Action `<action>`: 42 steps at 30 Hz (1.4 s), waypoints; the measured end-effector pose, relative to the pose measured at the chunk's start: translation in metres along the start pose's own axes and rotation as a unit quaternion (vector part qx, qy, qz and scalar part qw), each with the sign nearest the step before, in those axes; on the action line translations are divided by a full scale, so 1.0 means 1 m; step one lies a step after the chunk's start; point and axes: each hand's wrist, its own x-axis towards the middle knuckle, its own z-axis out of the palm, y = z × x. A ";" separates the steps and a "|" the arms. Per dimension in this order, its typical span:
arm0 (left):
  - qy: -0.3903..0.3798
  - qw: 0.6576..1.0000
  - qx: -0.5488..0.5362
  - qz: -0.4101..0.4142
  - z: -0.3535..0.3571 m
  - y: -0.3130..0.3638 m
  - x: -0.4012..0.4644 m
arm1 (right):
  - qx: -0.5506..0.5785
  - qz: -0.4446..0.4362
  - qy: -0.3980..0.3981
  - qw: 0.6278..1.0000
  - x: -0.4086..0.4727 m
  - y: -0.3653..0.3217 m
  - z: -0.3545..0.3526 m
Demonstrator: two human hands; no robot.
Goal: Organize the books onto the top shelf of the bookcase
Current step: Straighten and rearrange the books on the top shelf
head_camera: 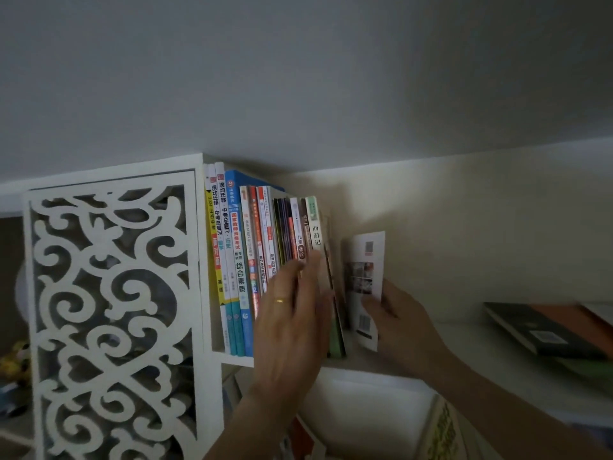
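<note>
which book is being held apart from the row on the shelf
The white-backed book with the barcode, held in the right hand. The others stand packed together; the left hand steadies them.

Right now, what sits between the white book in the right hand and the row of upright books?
In the head view, a thin dark-edged book leans there, against the green-spined book; the left hand steadies the row beside the white book.

Left hand flat against upright row of books on top shelf; right hand grips white book just beside row.
</note>
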 end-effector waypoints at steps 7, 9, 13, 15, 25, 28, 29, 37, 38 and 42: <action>-0.057 0.995 0.050 0.064 0.024 -0.014 -0.015 | 0.007 -0.019 0.010 1.000 0.003 -0.002 0.006; -0.076 0.994 0.049 0.062 0.026 -0.015 -0.018 | -0.009 -0.018 -0.008 1.000 0.004 0.001 0.006; -0.099 0.993 0.043 0.054 0.028 -0.016 -0.022 | -0.032 -0.017 -0.048 0.998 0.010 0.006 0.005; -0.108 0.992 0.049 0.054 0.027 -0.015 -0.021 | -0.045 -0.025 -0.060 0.997 0.014 0.008 0.004; -0.106 0.991 0.062 0.051 0.032 -0.019 -0.036 | -0.002 0.024 -0.030 0.999 0.026 0.028 0.004; -0.114 0.989 0.075 0.054 0.030 -0.022 -0.036 | 0.020 0.019 -0.031 0.999 0.027 0.028 0.004; -0.114 0.989 0.075 0.056 0.030 -0.022 -0.036 | 0.021 0.014 -0.033 0.999 0.027 0.027 0.003; -0.119 0.988 0.081 0.050 0.032 -0.022 -0.036 | -0.101 -0.063 -0.004 0.993 0.021 0.022 0.009; -0.120 0.988 0.083 0.057 0.032 -0.022 -0.036 | -0.131 -0.093 -0.008 0.987 0.019 0.019 0.011; -0.121 0.985 0.102 0.065 0.032 -0.021 -0.035 | -0.191 -0.172 0.009 0.966 0.016 0.015 0.016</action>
